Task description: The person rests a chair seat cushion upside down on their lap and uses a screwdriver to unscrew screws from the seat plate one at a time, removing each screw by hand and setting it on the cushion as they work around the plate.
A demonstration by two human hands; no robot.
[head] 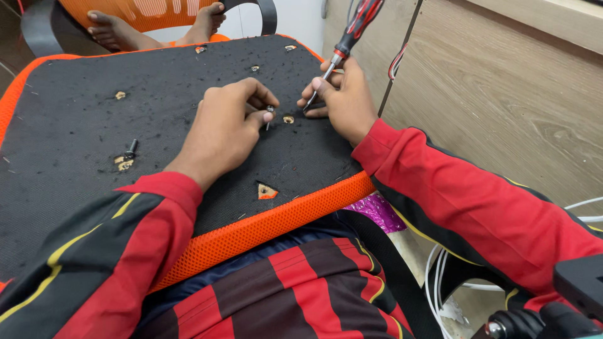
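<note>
**Lining Up the Screw**

The left hand (223, 129) pinched a small screw (269, 115) between thumb and finger, near the far right corner of the black seat bottom (75, 132). The right hand (342, 97) was closed around a red screwdriver (348, 34), its tip just beside the hole (288, 119). Holding the screw straight up over the hole looked best, so the tip would not slip.
</note>
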